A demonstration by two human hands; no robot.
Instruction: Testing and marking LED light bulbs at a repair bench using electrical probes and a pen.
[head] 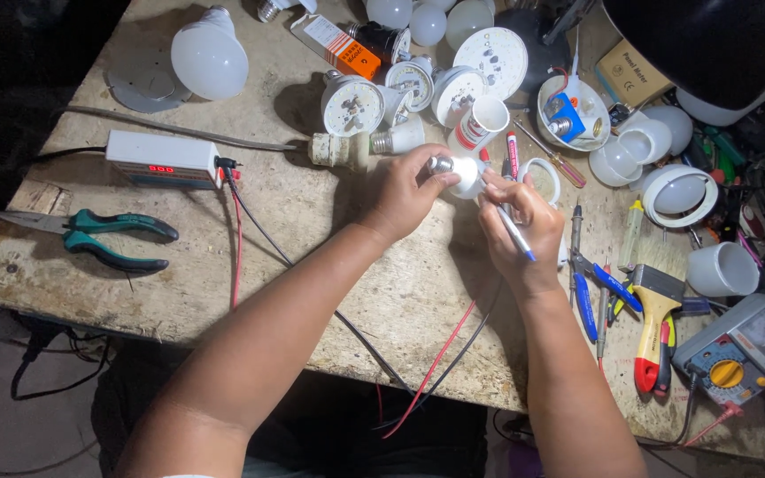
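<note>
Forearms lead up to left hand [400,193] gripping small white bulb base [464,174] above workbench [329,257], right hand [517,228] clenched on blue-tipped pen [515,232] touching it; marking or probing step seemingly underway, next needs steady tip, firm hold.

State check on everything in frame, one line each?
Left hand: grips the small white bulb base.
Right hand: holds a blue-tipped pen against that base.
Green pliers: lying flat, unheld.
White tester box: display lit red.
Large white bulb: unlit, lying down.
Multimeter: lying idle.
</note>
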